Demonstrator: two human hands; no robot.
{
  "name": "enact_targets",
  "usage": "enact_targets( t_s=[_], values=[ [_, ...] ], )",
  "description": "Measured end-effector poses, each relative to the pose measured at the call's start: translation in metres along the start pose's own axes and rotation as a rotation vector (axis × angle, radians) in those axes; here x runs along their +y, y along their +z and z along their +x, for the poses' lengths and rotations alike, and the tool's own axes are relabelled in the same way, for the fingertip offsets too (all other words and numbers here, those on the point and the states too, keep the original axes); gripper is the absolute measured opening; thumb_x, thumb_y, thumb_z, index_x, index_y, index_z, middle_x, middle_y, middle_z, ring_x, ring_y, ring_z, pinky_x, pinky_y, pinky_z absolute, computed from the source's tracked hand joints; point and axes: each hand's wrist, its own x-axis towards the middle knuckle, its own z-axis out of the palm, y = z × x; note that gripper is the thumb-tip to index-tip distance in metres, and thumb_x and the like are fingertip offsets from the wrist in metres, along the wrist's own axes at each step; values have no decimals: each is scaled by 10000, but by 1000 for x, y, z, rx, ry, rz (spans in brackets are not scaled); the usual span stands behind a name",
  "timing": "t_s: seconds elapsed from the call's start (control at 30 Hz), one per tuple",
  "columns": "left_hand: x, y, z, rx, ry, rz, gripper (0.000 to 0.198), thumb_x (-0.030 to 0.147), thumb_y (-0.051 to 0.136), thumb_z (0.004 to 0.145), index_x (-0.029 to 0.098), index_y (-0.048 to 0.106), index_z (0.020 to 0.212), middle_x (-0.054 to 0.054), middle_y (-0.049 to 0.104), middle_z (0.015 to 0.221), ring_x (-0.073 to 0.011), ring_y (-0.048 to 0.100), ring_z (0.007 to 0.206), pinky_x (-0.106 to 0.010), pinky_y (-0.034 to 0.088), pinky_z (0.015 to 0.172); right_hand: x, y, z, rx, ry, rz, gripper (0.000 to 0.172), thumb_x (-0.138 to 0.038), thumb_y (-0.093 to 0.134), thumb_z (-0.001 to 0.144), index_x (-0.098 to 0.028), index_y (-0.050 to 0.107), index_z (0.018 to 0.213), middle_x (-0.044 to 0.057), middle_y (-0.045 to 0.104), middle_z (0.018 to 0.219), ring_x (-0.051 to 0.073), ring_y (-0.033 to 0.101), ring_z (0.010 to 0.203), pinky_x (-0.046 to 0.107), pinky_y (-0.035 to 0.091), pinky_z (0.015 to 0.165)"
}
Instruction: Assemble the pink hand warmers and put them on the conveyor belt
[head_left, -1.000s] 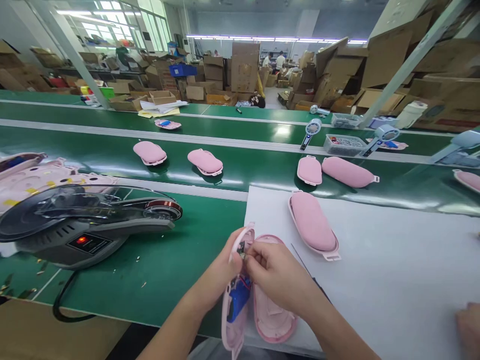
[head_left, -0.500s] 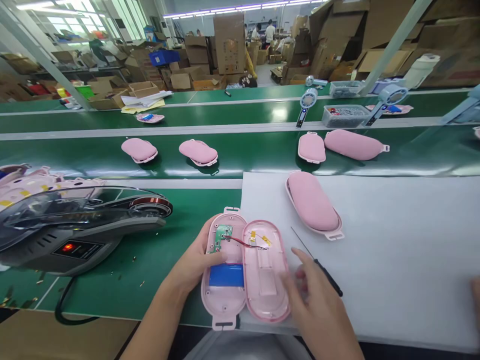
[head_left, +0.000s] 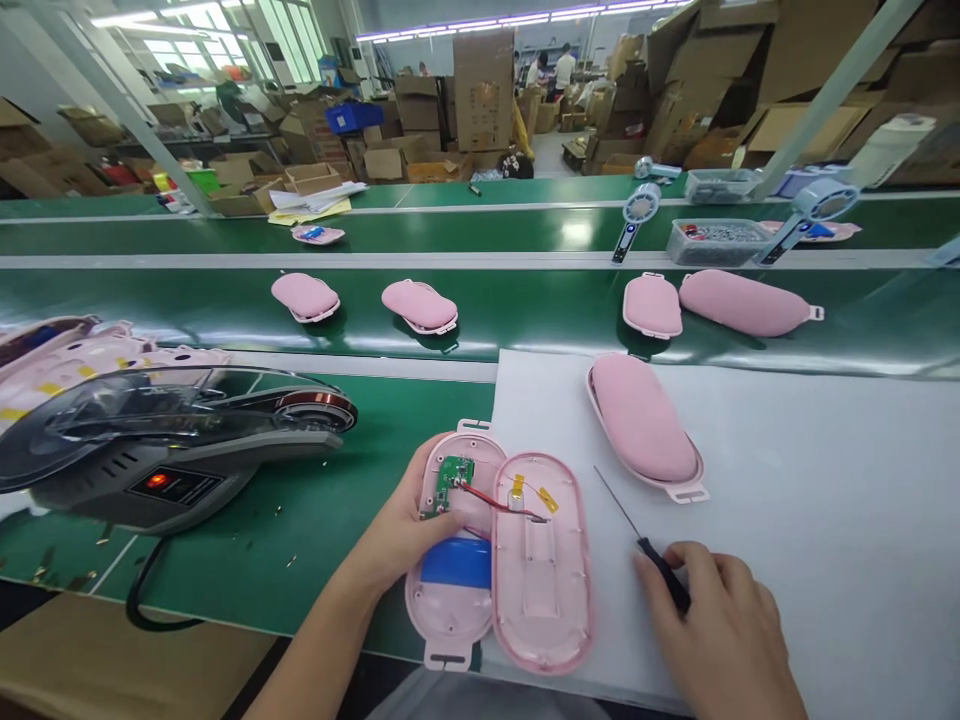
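Observation:
My left hand (head_left: 409, 535) grips the left half of an opened pink plastic case (head_left: 452, 630), its thumb pressed on the inside. That half carries a green circuit board (head_left: 454, 482) and a blue battery (head_left: 454, 563). Red and dark wires (head_left: 487, 500) run across to the other pink shell (head_left: 541, 625), which lies beside it with bits of yellow tape inside. On the white sheet, my right hand (head_left: 720, 620) has its thumb and fingers closed around the black handle of a thin screwdriver (head_left: 654, 560), whose shaft points away to the left.
A closed pink case (head_left: 641, 420) lies on the white sheet (head_left: 825, 480). A grey tape dispenser (head_left: 202, 450) with a red light stands at left. Several pink cases (head_left: 420, 305) rest on the green conveyor (head_left: 540, 315). Behind are handheld fans (head_left: 637, 215) and a tub of small parts (head_left: 716, 242).
My right hand has moved right, from the right shell to the screwdriver handle. My left hand keeps holding the case. The view has shifted slightly left.

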Motion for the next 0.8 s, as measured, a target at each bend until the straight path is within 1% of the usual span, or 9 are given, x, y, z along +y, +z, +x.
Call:
enact_targets(
  t_s=[0.07, 0.17, 0.27, 0.33, 0.4, 0.47, 0.6, 0.73, 0.8],
  values=[
    [0, 1, -1, 33, 46, 94, 696, 254, 712, 734, 325, 379, 1342, -35, 565, 1301, -247, 580, 1116, -309, 492, 871, -8, -4, 2, 70, 3, 33, 500, -601, 321, 911, -189, 603, 885, 107, 531, 821, 271, 501, 694, 394, 416, 590],
    [-3, 0, -3, 72, 101, 206, 686, 309, 693, 759, 312, 356, 1356, -53, 515, 1354, -251, 556, 1154, -333, 457, 948, -25, -10, 2, 126, -95, 175, 480, -568, 371, 914, -168, 634, 948, 112, 535, 851, 271, 511, 749, 421, 429, 670],
    [-8, 2, -5, 158, 158, 256, 692, 328, 675, 765, 301, 341, 1370, -64, 465, 1401, -261, 523, 1199, -350, 426, 995, -46, -15, -2, -45, -137, 411, 324, -482, 454, 910, -218, 642, 924, 74, 549, 846, 234, 512, 745, 372, 437, 676],
    [-11, 6, -7, 242, 185, 245, 685, 326, 652, 780, 301, 325, 1382, -64, 462, 1400, -254, 523, 1199, -354, 420, 1002, -61, -21, -5, -234, -73, 665, 227, -416, 469, 912, -237, 604, 880, 21, 536, 779, 185, 509, 694, 301, 440, 635],
    [-13, 13, -8, 327, 216, 227, 691, 336, 625, 801, 298, 289, 1404, -70, 484, 1372, -249, 543, 1173, -369, 430, 991, -77, -28, -8, -333, -34, 897, 180, -381, 456, 908, -233, 537, 846, -13, 498, 719, 155, 502, 656, 259, 437, 609],
    [-15, 21, -10, 391, 288, 233, 646, 343, 605, 816, 288, 320, 1393, -72, 507, 1345, -256, 547, 1167, -386, 432, 987, -95, -34, -12, -301, -71, 1052, 129, -357, 471, 874, -231, 474, 845, -8, 501, 770, 155, 528, 704, 254, 447, 639],
    [-16, 32, -12, 407, 373, 234, 421, 227, 602, 792, 302, 559, 1204, -32, 560, 1291, -273, 512, 1198, -388, 419, 989, -128, -31, -21, -148, -122, 1113, 200, -274, 590, 762, -238, 456, 907, 79, 470, 1150, 230, 566, 1003, 275, 477, 701],
    [-9, 31, -16, 371, 359, 248, 374, 172, 596, 763, 294, 656, 1111, -54, 606, 1155, -288, 557, 1099, -406, 448, 938, -139, -20, -23, -84, 17, 1142, 339, -256, 648, 725, -267, 484, 1022, 89, 450, 1278, 282, 510, 1175, 355, 487, 857],
    [-3, 26, -20, 279, 361, 289, 349, 216, 560, 811, 301, 663, 1134, -64, 573, 1218, -289, 526, 1157, -407, 415, 991, -134, -17, -20, -148, 129, 1254, 396, -333, 635, 764, -276, 478, 1122, 93, 475, 1305, 269, 536, 1164, 360, 494, 879]
  ],
)
